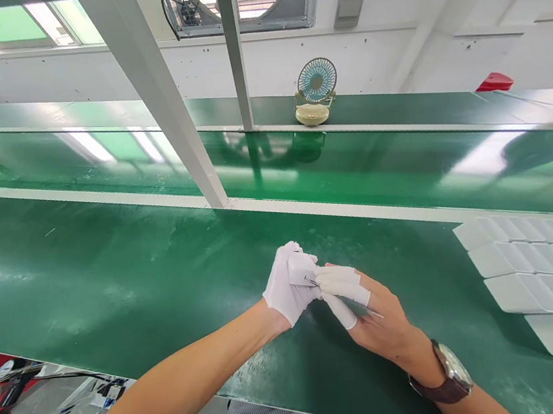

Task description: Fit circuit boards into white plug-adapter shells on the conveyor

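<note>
Head view shows both hands meeting just above the green table point(114, 280), close to the person's body, likely so that the fine work sits right under the eyes. The left hand point(286, 286), in a white glove, is closed around a small white block point(301, 269), gripping it from the left and underneath so that one face stays turned toward the other hand. The right hand point(370, 310) wears white finger cots on only some fingers, the rest of it bare, which seems meant to keep the touching fingertips clean while leaving the hand free to move; those covered fingers point(340, 281) are pinched on a thin pair of tweezers point(316, 285) whose tips sit at the block's edge, while the back end appears to stick out past the palm. The two hands are touching or nearly so, probably bracing each other for steadiness. A watch point(452, 370) sits on the right wrist. To the right, within easy reach, white moulded trays point(531, 270) lie fanned out and overlapping on the table; whether their pockets hold anything cannot be told. Farther back, beyond a glossy belt, a small fan point(317, 91) stands on a ledge facing the workplace, and a slanted white post point(157, 101) crosses the view.
</note>
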`<state>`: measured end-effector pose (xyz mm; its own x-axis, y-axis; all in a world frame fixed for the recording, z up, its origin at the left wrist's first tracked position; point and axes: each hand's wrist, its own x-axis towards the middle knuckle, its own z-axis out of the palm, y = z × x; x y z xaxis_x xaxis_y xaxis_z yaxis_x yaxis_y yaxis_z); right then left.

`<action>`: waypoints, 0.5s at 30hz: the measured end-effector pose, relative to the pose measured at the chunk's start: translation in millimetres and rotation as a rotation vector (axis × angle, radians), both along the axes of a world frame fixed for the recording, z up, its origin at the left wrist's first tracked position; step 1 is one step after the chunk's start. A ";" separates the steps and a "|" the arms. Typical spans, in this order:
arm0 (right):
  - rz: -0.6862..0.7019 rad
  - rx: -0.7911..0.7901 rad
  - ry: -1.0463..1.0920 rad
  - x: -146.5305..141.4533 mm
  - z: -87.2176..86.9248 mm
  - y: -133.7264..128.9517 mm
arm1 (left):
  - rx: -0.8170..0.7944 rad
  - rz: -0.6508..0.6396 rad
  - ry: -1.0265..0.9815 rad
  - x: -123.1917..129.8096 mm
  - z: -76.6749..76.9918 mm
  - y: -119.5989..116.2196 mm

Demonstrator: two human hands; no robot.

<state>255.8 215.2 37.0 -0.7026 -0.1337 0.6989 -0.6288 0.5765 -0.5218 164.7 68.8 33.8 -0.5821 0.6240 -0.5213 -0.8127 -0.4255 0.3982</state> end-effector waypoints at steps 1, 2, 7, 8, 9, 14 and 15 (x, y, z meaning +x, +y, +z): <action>0.001 0.005 0.003 -0.1 -0.2 0.1 | -0.002 -0.003 0.000 0.0 0.4 0.0; 0.003 0.007 0.008 -0.2 -0.5 0.1 | -0.008 -0.004 0.000 0.1 0.7 0.1; 0.009 0.011 0.007 -0.2 -2.2 -0.4 | -0.043 0.015 -0.002 0.6 1.9 0.7; 0.013 0.012 0.001 0.0 -2.2 -0.7 | -0.052 0.027 0.000 0.8 2.2 0.9; 0.017 0.013 -0.006 0.3 -2.1 -0.9 | -0.060 0.037 0.002 1.0 2.4 1.2; 0.026 -0.010 -0.087 1.2 0.9 -1.4 | -0.117 0.089 0.016 3.2 3.2 3.5; 0.028 -0.022 -0.115 1.1 1.6 -1.3 | -0.135 0.099 0.024 3.9 3.2 4.2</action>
<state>256.9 213.9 38.6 -0.7746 -0.1396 0.6168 -0.5796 0.5470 -0.6041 168.6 73.0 37.0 -0.6504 0.4884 -0.5817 -0.7591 -0.4444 0.4756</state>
